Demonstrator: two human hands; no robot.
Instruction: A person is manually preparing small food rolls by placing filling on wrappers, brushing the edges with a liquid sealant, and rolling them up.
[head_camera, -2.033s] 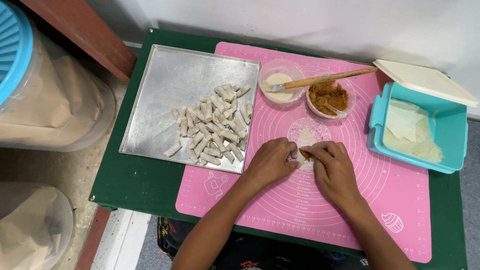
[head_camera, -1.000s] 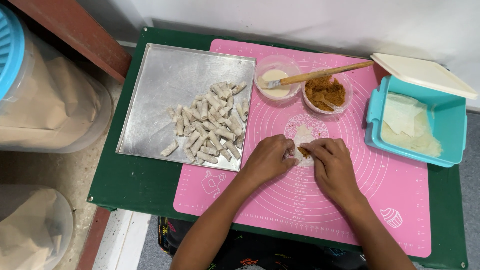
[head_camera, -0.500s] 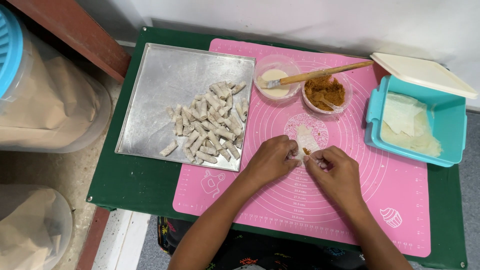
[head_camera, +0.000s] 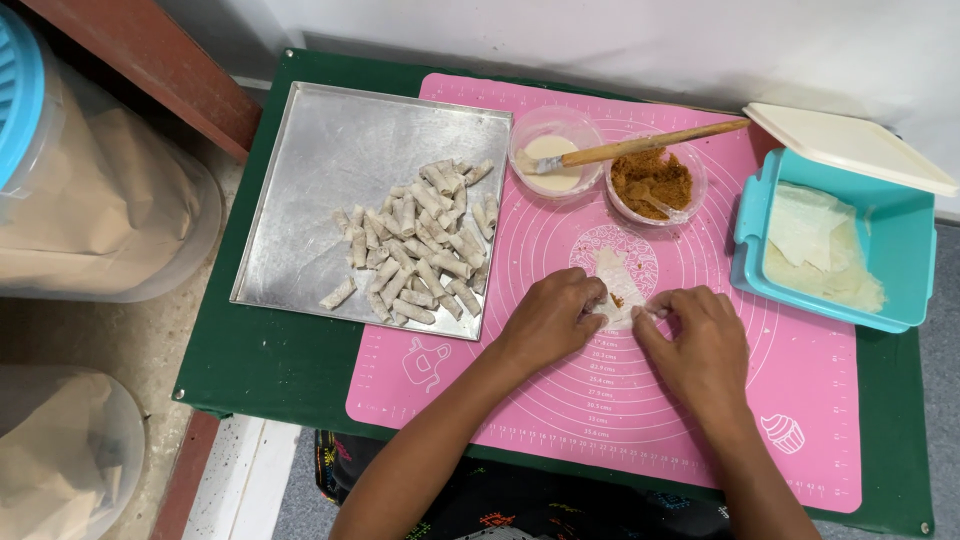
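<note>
A thin pale wrapper with a bit of brown filling lies on the pink silicone mat. My left hand pinches its left edge and my right hand pinches its right edge, folding it over the filling. Behind the wrapper stand a clear bowl of orange-brown filling and a clear bowl of white paste with a wooden-handled brush resting across both.
A metal tray at the left holds several small rolled pieces. A turquoise box of wrappers, with its cream lid behind, sits at the right. Everything rests on a green table. Large plastic containers stand to the left.
Both hands stay on the wrapper. The fingers have shifted, with the right hand drawing the wrapper's right side inward over the filling.
</note>
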